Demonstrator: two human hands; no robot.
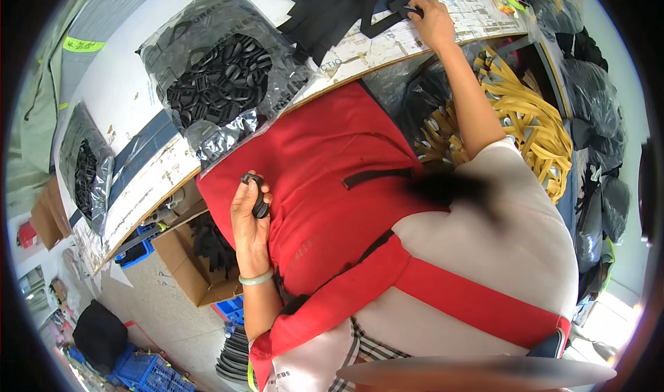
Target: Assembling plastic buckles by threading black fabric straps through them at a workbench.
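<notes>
My left hand (247,216) is raised in front of the red apron (332,205), its fingers closed round black plastic buckles (260,204). How many it holds I cannot tell. My right hand (436,27) reaches out to the far right of the worktable, where its thumb and fingers pinch the end of a black webbing strap (387,24). That strap lies with a loose heap of black straps (325,19) on the tabletop. An opened clear plastic bag (197,36) left of the heap holds many black buckles (225,81), its mouth hanging over the table's edge.
A second bag (86,178) of small black parts lies at the table's left end. Yellow straps (526,115) are bundled below the table on the right. A cardboard box (183,264) stands beneath it on the left. Blue crates (149,371) are on the floor.
</notes>
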